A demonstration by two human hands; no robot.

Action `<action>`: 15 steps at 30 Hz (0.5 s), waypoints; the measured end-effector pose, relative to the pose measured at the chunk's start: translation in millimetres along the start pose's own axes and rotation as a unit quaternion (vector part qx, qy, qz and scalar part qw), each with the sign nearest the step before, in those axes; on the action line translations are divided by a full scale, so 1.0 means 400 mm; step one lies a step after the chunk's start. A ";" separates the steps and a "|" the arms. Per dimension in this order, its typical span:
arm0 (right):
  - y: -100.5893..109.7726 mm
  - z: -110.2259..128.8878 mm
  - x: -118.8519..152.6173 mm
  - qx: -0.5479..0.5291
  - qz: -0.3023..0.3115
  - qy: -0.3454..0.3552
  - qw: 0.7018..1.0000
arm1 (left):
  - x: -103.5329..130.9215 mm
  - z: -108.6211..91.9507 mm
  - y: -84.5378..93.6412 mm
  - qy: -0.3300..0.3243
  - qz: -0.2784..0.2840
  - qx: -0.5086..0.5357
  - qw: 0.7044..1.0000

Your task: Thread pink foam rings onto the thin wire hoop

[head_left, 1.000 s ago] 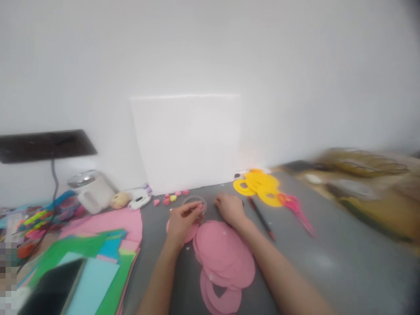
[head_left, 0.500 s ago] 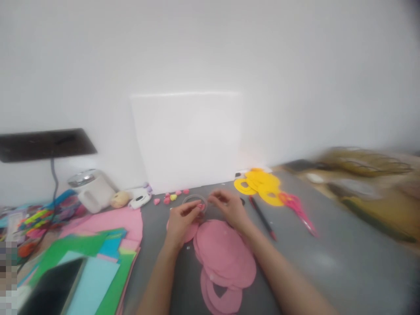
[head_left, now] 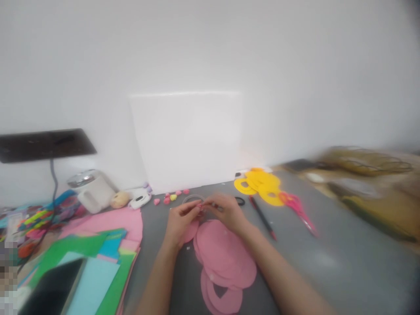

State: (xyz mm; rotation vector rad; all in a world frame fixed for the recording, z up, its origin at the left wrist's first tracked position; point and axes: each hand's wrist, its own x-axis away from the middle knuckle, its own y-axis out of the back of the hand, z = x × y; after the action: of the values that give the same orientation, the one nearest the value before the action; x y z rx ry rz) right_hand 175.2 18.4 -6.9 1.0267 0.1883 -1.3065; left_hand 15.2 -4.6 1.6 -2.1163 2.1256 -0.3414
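Observation:
My left hand (head_left: 182, 222) pinches a small pink piece (head_left: 199, 206) between thumb and fingertips. Fingertips of my right hand (head_left: 225, 212) meet the same piece from the right, pressed together; whether they hold anything of their own is too small to tell. Behind the hands lies a clear ring (head_left: 193, 197), probably a tape roll, partly covered. Under my left hand shows a pink paper round (head_left: 191, 232). A pile of pink paper rounds (head_left: 226, 253) lies between my forearms, with cut-out rings at its near end.
Small pink and yellow hearts (head_left: 173, 197) lie behind the hands. To the right are yellow paper rings (head_left: 262, 181), a black-red pen (head_left: 262, 217) and pink scissors (head_left: 300, 212). Coloured sheets (head_left: 93, 280), a phone (head_left: 52, 286) and a white mug (head_left: 96, 192) stand left. A white board (head_left: 190, 142) leans on the wall.
My right hand has moved left and slightly down, so its fingertips now meet the pink piece at my left fingertips. A black ring beside it shows more fully.

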 end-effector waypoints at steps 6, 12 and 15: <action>-0.002 0.007 0.000 -0.008 0.007 -0.032 0.999 | 0.001 -0.002 0.001 0.005 0.014 0.035 0.999; -0.004 0.003 0.002 -0.002 0.006 -0.025 1.000 | 0.003 -0.007 -0.003 0.007 0.010 0.050 0.999; -0.006 0.005 0.001 -0.009 0.008 -0.023 1.000 | 0.003 -0.004 -0.002 0.003 0.014 0.045 0.999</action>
State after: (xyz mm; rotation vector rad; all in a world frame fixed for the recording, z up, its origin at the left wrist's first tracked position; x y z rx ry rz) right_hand 172.5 17.0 -7.3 0.9802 0.1554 -1.3102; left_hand 15.5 -5.7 3.6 -2.0377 2.0984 -0.4331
